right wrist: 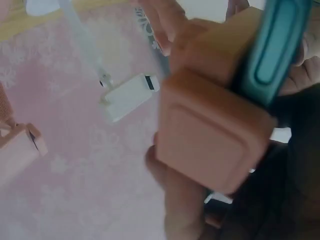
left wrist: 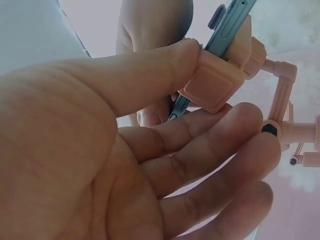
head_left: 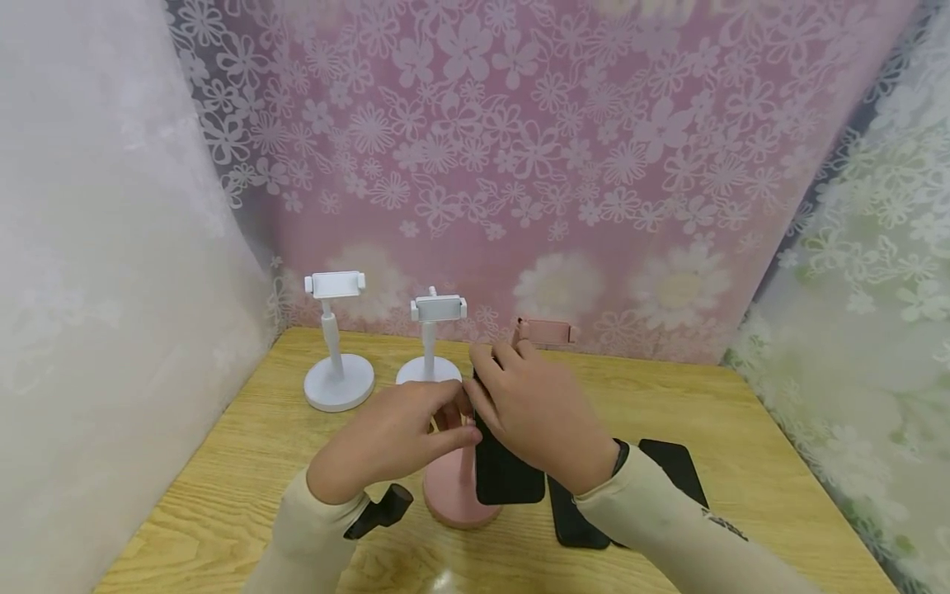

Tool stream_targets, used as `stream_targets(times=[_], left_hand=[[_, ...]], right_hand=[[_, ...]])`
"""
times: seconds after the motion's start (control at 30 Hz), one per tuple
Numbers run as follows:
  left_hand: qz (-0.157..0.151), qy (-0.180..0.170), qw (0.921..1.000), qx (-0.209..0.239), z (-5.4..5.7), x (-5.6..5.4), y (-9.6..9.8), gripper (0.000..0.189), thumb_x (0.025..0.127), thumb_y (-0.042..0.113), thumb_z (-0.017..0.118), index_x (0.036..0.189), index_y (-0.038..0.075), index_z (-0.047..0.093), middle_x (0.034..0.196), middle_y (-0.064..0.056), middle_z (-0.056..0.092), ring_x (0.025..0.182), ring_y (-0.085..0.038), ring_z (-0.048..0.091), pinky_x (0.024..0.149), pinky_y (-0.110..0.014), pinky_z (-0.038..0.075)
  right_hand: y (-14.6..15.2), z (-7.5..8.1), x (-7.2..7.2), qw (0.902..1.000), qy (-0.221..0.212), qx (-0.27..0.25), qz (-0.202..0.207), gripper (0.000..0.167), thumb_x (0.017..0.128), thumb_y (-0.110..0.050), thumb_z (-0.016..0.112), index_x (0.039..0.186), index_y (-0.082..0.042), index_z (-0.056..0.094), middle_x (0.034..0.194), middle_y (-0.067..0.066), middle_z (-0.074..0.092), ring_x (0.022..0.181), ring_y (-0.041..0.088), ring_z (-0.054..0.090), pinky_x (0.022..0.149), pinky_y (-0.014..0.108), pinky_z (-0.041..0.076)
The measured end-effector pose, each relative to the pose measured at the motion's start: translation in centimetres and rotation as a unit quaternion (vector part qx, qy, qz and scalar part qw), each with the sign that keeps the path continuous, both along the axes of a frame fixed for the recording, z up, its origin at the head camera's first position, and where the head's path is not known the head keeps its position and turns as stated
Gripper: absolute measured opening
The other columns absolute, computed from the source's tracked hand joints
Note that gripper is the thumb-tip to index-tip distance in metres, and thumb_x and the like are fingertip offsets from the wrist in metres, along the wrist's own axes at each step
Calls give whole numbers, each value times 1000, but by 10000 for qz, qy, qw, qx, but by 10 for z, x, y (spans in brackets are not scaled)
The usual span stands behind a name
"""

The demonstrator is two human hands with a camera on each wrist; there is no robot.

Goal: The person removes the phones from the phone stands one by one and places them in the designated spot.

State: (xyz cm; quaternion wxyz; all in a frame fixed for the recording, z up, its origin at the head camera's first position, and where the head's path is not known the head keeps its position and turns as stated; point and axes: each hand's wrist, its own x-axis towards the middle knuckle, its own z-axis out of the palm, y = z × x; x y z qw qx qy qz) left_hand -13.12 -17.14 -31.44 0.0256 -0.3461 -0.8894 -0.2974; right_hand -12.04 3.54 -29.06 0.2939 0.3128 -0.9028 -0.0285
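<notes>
A black smartphone (head_left: 508, 474) stands in front of me, its upper part covered by my right hand (head_left: 530, 404), whose fingers curl over it. The phone's teal side edge (right wrist: 277, 50) runs into the pink clamp (right wrist: 205, 132) of a phone stand, whose round pink base (head_left: 453, 495) rests on the table. My left hand (head_left: 393, 429) holds the clamp's end: in the left wrist view the thumb presses one side of the clamp block (left wrist: 212, 82) and the fingers lie beneath it. The stand's jointed arm (left wrist: 282, 100) shows behind.
Two white phone stands (head_left: 337, 384) (head_left: 429, 367) stand at the back left of the wooden table. Another pink holder (head_left: 547, 332) rises behind my right hand. More black phones (head_left: 575, 520) (head_left: 674, 466) lie at the right, partly under my right sleeve. A floral curtain (head_left: 475, 165) hangs behind.
</notes>
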Motion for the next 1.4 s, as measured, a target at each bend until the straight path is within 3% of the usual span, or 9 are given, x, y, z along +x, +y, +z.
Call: stream_targets(times=[0.1,0.3,0.47,0.67,0.9,1.23,1.4], left_hand=[[-47,-3,10000,-22,0,0,0,15,98,40,72,99,28,64,85,22,63,76,2,60,68,-26,51],[-221,-184,9996,20,0,-1,-1,13,97,38,74,97,27,66,84,21,64,75,1,60,68,-26,51],[-267,-323,9991,66,-1,-4,-2,16,98,40,72,96,26,65,82,20,64,73,0,60,67,-27,51],[-204,-211,9996,-11,-2,-5,-1,15,99,38,71,97,25,64,81,19,61,71,-1,58,65,-27,50],[-329,-130,9993,118,-4,-10,1,14,98,39,72,97,27,65,81,20,62,71,0,59,66,-26,52],[-781,-720,9927,563,-7,-19,1,14,99,35,72,101,23,66,84,15,67,74,-3,64,70,-28,55],[-1047,-1157,9812,1135,-15,-22,4,16,99,32,72,109,21,66,91,10,69,83,-9,67,72,-32,57]], right_hand=[[0,-1,2,10000,-2,31,-69,31,105,-37,60,117,-9,64,88,4,57,70,20,47,48,25,39],[0,0,-1,9999,-24,73,116,24,101,-34,61,98,-11,57,77,0,44,66,18,38,47,25,34],[1,-1,-3,9998,-128,42,143,27,99,-37,63,98,-11,57,75,-1,39,63,15,35,47,23,32],[1,0,-3,9996,-197,219,-40,31,102,-39,59,101,-8,56,78,2,42,65,17,36,47,24,33],[3,-5,-11,9989,-291,-241,287,20,94,-27,61,97,-9,55,79,0,42,65,16,34,49,24,32],[7,-15,-18,9967,66,-702,408,25,97,-35,62,102,-11,61,79,-2,46,66,16,38,47,24,30],[9,-19,-20,9958,288,-746,450,27,93,-33,64,108,-10,64,80,-1,51,66,18,40,45,24,29]])
